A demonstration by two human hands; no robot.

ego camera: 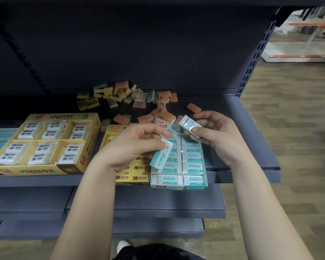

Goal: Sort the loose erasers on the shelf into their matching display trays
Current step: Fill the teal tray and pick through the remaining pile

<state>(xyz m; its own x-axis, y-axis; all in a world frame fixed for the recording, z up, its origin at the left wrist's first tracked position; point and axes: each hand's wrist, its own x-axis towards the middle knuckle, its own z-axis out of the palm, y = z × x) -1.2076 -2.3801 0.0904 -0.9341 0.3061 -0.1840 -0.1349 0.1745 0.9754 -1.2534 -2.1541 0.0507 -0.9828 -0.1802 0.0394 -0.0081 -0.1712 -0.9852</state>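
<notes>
Both hands over the teal tray (204, 182), frame centre. Left hand (137, 145) closed on a teal-and-white eraser (160, 157), pinched at its top end betw. thumb and fingers; eraser hangs tilted over tray's left edge, lower end touching or just above the packed rows, can't tell which. Right hand (216, 136) holds a second teal-and-white eraser (189, 126), thumb on its face, fingers behind; raised above tray's far end, tilted, apart from the first one. Teal tray sits at front edge of dark grey shelf (251, 139), filled w/ matching teal erasers in two columns. Just left of it, touching, a narrow yellow tray (131, 177) w/ "2B" erasers, partly hidden under left wrist. Further left, a wide yellow tray (45, 169) w/ six compartments of white wrapped erasers. Loose pile (124, 94) at centre back of shelf, upper-mid frame: yellow, orange-pink, grey-green erasers jumbled; more orange-pink ones scattered nearer, just behind the trays. One orange-pink eraser (193, 107) lies alone, right of pile, just beyond right-hand fingers. Teal object at left edge, partly cut off.
</notes>
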